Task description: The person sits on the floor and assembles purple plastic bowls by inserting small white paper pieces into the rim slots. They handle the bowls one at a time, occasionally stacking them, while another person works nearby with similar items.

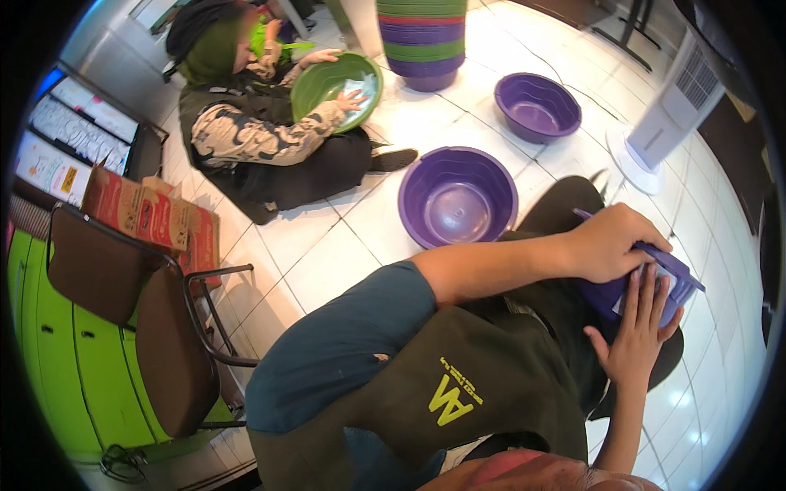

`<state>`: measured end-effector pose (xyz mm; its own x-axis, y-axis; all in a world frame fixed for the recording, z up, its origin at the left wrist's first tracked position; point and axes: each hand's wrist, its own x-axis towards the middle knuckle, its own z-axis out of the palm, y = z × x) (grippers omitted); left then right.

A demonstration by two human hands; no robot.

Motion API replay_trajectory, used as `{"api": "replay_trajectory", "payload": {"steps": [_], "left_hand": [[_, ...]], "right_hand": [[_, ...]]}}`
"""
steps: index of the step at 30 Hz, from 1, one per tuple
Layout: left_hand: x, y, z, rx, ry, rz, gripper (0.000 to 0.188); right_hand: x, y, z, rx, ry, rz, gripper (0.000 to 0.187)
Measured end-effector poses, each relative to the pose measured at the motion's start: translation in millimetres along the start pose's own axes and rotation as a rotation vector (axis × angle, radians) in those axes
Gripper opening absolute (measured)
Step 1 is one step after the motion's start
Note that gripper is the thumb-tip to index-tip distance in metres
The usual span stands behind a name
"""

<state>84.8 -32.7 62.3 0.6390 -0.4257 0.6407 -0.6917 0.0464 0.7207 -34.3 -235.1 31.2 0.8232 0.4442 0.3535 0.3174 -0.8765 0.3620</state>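
My left hand (616, 242) reaches across to the right side and grips the rim of a purple plastic basin (678, 266), which is tilted over my lap. My right hand (642, 321) lies with its fingers stretched over a thin white piece (661, 282) against the basin. Whether that piece is a label or a cloth I cannot tell. Much of this basin is hidden by my hands and arm. In front of me on the floor stands a second purple basin (458, 200), upright and with nothing seen in it.
Ahead on the left a co-worker (246, 139) sits holding a green basin (323, 82) with a pale cloth in it. Beyond stand a tall stack of basins (422, 41) and another purple basin (538, 106). A white tower fan (667, 106), brown chair (168, 327) and cartons (151, 213) flank me.
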Motion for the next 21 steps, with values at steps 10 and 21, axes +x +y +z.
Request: {"api": "replay_trajectory", "payload": {"steps": [10,21], "left_hand": [[1.0,18.4,-17.8,0.13,0.064,0.052,0.031],[-4.0,14.9,-9.0,0.14,0.048,-0.035,0.03]], "right_hand": [[21.2,25.3,-0.9,0.162,0.195,-0.006,0.113],[4.5,8.7,38.7,0.083,0.295,0.267,0.106]]}}
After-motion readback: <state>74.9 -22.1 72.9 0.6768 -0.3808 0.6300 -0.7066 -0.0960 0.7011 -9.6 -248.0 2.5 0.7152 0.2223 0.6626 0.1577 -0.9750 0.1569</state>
